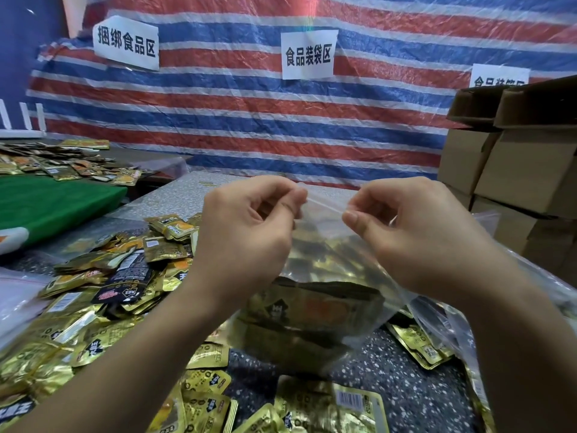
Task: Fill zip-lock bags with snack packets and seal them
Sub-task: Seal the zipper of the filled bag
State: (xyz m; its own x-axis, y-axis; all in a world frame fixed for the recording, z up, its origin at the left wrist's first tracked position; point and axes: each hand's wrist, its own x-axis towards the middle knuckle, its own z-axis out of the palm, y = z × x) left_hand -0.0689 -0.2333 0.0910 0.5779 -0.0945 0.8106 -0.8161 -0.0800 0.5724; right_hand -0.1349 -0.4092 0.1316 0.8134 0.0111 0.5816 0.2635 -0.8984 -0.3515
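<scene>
Striped red, white and blue tarpaulin (249, 120) backed the speckled table (406, 395), carrying three white paper signs (307, 54). Item: one clear zip-lock bag (312, 307), held upright over the table's middle, holding a stack of gold and black snack packets (315, 304), count not legible. Left hand (246, 235) and right hand (415, 232) each pinched the bag's top edge between thumb and forefinger, a short stretch of the strip between them. Loose gold snack packets (93, 307), too many to count, lay heaped at left and front. Cardboard boxes (512, 170) were stacked at right, contents unseen.
</scene>
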